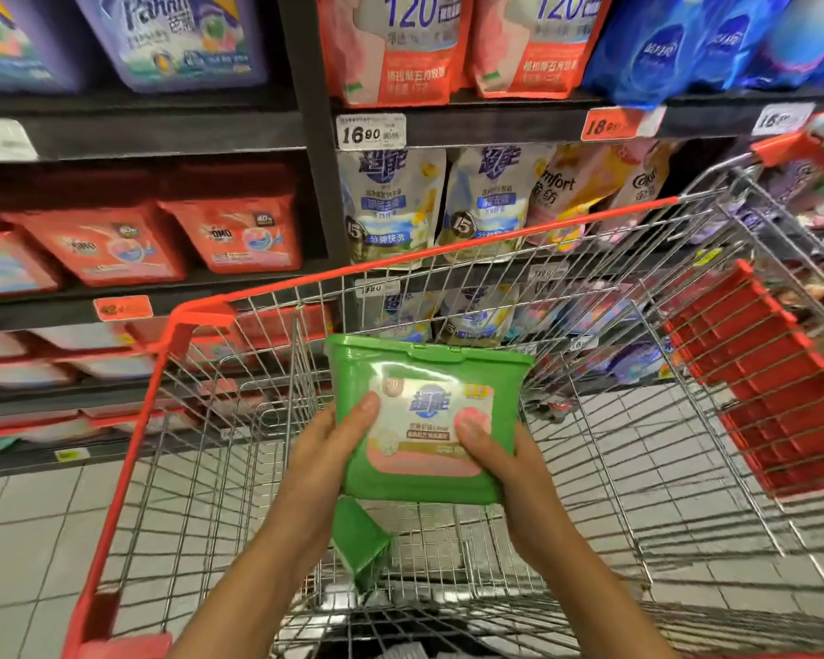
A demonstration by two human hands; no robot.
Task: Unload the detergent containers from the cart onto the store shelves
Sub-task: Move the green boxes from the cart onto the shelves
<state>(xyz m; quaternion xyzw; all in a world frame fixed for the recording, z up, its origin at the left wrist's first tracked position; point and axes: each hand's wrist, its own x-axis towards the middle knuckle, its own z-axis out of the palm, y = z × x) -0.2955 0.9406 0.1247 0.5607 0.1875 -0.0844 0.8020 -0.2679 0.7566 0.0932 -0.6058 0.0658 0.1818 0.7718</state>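
A green detergent box [429, 373] with a white and pink label is held up inside the wire cart [201, 321], lid facing me. My left hand [334, 444] grips its left edge with the thumb on the label. My right hand [491, 449] grips its right edge the same way. A second green box [358, 539] lies tilted on the cart's floor below the held one, partly hidden by my left forearm.
Dark store shelves [172, 130] stand ahead, stocked with red detergent tubs [239, 235], purple boxes, and refill pouches [391, 202]. The cart's red folding seat [757, 382] is at the right. White tiled floor [20, 539] lies at the left.
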